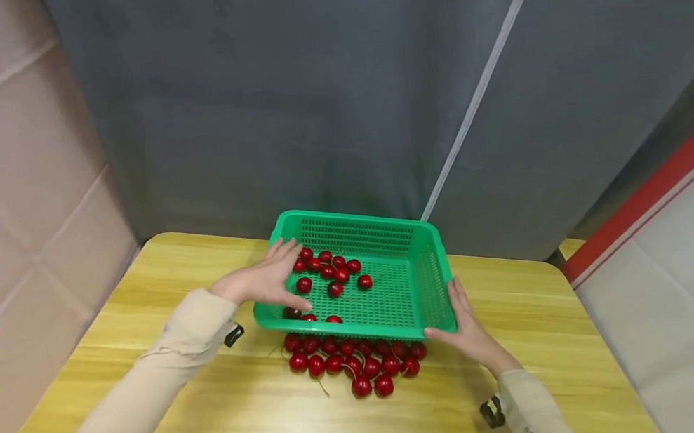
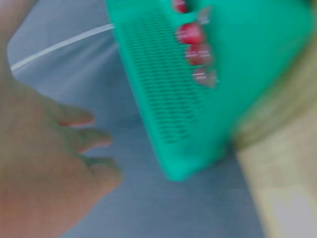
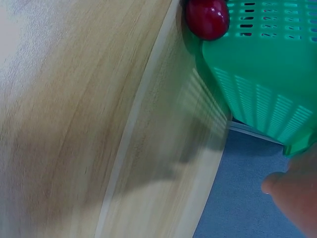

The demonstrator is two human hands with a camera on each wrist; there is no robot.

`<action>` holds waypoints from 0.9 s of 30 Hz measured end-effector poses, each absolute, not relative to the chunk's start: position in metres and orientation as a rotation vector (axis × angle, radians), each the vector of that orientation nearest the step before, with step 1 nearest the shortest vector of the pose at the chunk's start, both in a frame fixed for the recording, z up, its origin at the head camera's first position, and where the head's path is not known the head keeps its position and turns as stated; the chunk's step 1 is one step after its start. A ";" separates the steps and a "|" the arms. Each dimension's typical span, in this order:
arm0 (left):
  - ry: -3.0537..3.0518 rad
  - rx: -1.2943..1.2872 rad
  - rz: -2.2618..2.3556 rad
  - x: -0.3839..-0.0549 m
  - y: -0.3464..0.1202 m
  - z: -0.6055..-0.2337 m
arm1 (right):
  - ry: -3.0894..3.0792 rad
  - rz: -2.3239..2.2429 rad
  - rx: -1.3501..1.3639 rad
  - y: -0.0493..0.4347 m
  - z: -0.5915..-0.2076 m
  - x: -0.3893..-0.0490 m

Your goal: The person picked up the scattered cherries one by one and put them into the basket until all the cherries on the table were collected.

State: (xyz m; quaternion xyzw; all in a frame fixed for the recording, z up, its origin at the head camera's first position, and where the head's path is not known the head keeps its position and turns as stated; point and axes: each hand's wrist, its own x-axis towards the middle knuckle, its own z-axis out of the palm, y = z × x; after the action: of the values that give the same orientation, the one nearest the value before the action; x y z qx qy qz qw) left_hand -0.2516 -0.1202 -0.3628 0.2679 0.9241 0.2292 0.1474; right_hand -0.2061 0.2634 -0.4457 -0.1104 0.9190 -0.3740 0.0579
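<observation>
Spreading its fingers over the left end of the green basket [image 1: 386, 290], contact unclear, the left hand [image 1: 267, 280] holds nothing visible, while the right hand [image 1: 470, 334] lies uncurled at the right end. Dragged nearer, the basket might bruise the loose cherries [image 1: 372, 367] at its front wall. It opens upward near the far edge of the table [image 1: 248, 424], long axis left to right, right end slightly nearer.
</observation>
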 end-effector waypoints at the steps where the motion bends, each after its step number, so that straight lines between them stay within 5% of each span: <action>1: 2.665 0.754 0.678 -0.247 -0.124 -0.370 | 2.788 -1.128 -0.338 0.264 -0.445 -0.206; 16: 2.724 0.597 0.762 -0.234 -0.135 -0.418 | 3.032 -0.721 -0.556 0.258 -0.423 -0.201; 27: 2.722 0.588 0.761 -0.234 -0.133 -0.419 | 3.136 -0.588 -1.527 0.191 -0.414 -0.156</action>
State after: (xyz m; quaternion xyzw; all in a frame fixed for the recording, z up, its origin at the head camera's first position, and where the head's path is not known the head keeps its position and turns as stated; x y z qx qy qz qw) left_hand -0.2341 -0.1334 -0.4191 0.2019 0.9353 0.2615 0.1269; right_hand -0.1562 0.1908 -0.4140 -0.4234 0.8692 -0.1629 -0.1966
